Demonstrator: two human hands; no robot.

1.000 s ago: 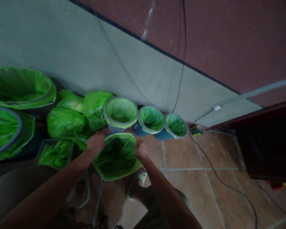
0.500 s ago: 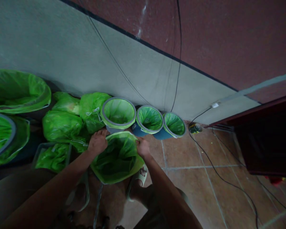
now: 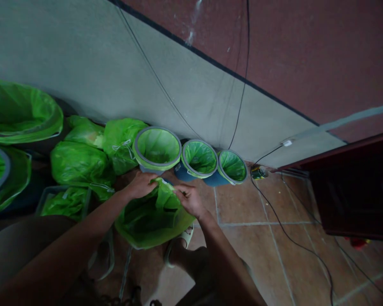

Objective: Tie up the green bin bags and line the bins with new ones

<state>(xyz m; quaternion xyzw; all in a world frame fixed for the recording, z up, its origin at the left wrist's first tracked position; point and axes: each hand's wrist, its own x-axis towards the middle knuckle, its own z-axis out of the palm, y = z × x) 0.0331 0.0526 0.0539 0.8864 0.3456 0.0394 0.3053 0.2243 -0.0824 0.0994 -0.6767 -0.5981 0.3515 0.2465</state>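
Between my feet stands a bin lined with a green garbage bag (image 3: 147, 238), its mouth facing up at me. My left hand (image 3: 142, 185) pinches the bag's far edge on the left. On the right of that same edge, my right hand (image 3: 189, 199) grips the plastic with thumb and fingers. The stretch of bag between the two hands is gathered and lifted a little. Just beyond, a grey-rimmed bin with a green liner (image 3: 158, 146) stands against the wall. The body of the near bin is hidden under the bag.
Two blue lined bins (image 3: 199, 158) continue the row rightward. Filled green bags (image 3: 79, 163) and a clear tub of green plastic (image 3: 64, 203) lie left, beside larger lined bins (image 3: 22, 112). A black cable (image 3: 287, 225) crosses the tiles, near a small can (image 3: 258, 172) and dark furniture.
Both hands have moved closer together along the bag's far edge. That edge, spread wide before, is now bunched between them. The view has shifted slightly.
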